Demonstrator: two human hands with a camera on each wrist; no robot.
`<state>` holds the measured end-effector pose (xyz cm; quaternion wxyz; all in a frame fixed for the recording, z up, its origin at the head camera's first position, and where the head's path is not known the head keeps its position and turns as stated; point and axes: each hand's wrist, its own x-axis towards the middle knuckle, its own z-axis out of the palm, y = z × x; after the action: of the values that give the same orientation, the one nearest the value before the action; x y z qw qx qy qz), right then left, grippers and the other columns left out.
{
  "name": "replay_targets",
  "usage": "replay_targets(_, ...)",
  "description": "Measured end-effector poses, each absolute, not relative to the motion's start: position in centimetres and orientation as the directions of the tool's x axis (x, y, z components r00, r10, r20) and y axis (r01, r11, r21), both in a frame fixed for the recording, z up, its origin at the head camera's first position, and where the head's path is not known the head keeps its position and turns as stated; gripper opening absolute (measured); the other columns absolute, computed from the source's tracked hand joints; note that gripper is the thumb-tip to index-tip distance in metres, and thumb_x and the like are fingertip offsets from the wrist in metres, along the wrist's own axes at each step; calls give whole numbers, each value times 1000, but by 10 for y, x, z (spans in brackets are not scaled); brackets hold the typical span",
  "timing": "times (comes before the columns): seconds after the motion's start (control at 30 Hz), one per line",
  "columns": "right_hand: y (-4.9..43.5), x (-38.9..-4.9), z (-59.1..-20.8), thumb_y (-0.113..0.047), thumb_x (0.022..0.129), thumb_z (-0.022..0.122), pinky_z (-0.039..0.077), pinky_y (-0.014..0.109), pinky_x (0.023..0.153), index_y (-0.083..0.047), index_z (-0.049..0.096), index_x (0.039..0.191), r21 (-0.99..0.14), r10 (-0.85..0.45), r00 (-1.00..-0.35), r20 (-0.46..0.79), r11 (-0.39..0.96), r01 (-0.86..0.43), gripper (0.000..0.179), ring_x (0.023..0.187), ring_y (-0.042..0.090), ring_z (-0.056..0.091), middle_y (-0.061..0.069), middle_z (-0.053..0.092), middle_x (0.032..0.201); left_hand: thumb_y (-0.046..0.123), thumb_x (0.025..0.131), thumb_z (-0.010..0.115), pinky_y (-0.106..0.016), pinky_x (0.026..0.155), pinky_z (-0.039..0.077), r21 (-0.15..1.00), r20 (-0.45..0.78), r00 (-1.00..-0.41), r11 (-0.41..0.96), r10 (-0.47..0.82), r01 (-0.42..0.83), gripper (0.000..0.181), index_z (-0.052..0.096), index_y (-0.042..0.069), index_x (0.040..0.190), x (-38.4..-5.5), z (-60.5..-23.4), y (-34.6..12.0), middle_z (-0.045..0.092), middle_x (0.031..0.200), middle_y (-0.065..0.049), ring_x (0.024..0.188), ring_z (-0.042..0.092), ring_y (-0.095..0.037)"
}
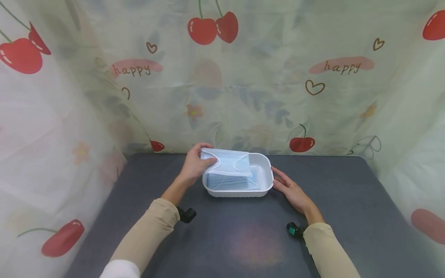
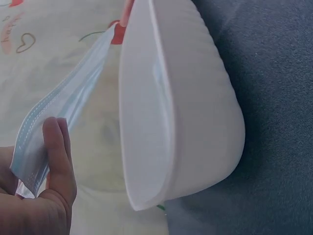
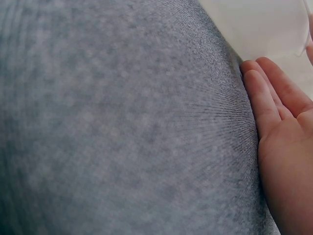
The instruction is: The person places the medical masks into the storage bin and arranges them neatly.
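Observation:
My left hand (image 1: 195, 165) pinches the left end of a light blue disposable face mask (image 1: 231, 162) between thumb and fingers. The mask is raised over a white plastic tray (image 1: 265, 173), its ear loops showing. In the left wrist view, this face mask (image 2: 73, 93) slants up from the fingers beside the tray (image 2: 205, 112). Below it, at least one more blue mask (image 1: 233, 183) lies inside the tray, partly covered by the held one. With fairly straight fingers, my right hand (image 1: 290, 193) touches the tray's right side.
The tray stands on a dark grey table (image 1: 215, 239), towards its back edge. A cherry-patterned curtain (image 1: 257, 104) hangs behind the table and along both sides. Each wrist wears a small black camera, such as the left wrist camera (image 1: 187, 215).

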<state>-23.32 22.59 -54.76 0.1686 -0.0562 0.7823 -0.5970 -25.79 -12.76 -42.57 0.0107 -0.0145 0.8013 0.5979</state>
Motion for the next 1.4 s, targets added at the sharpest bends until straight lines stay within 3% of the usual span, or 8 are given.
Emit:
replay_targets(0.33, 225, -234, -547, -55, 100, 57, 25, 60, 124, -41, 24, 161, -948, -282, -937, -206, 295, 119, 70, 153, 37, 35, 12, 37, 165, 1, 85, 78, -45, 112, 44, 938, -60, -998, 343, 12, -52, 47, 61, 13, 127, -265, -439, -112, 60, 139, -12, 127, 55, -28)
replay_targets(0.7, 226, -234, -547, -52, 102, 55, 24, 60, 124, -39, 23, 161, -954, -298, -935, -191, 279, 106, 69, 154, 37, 34, 13, 35, 166, -1, 85, 77, -40, 105, 47, 931, -83, -997, 356, 3, -76, 44, 63, 14, 124, -266, -453, -105, 61, 136, -16, 118, 60, -28)
replay_targets(1.17, 226, -235, -550, -51, 102, 55, 25, 59, 124, -40, 24, 161, -958, -305, -933, -191, 266, 109, 68, 154, 36, 34, 12, 34, 166, 3, 88, 75, -48, 115, 39, 892, -103, -993, 446, 49, -70, 41, 64, 16, 125, -267, -468, -99, 55, 148, -12, 131, 51, -29)
replay_targets(1.27, 227, -234, -550, -50, 102, 55, 25, 60, 124, -39, 24, 161, -957, -305, -933, -190, 269, 107, 68, 154, 36, 33, 12, 34, 166, 0, 88, 72, -45, 109, 43, 867, -92, -994, 495, 57, -52, 43, 63, 16, 127, -266, -468, -99, 56, 146, -13, 126, 52, -29)
replay_targets(1.4, 227, -233, -548, -49, 102, 55, 23, 61, 124, -39, 24, 161, -957, -304, -933, -191, 268, 108, 67, 153, 36, 35, 12, 35, 166, -6, 82, 64, -34, 82, 46, 779, -39, -995, 626, 88, 25, 52, 61, 17, 129, -266, -470, -100, 63, 133, -14, 99, 56, -28)
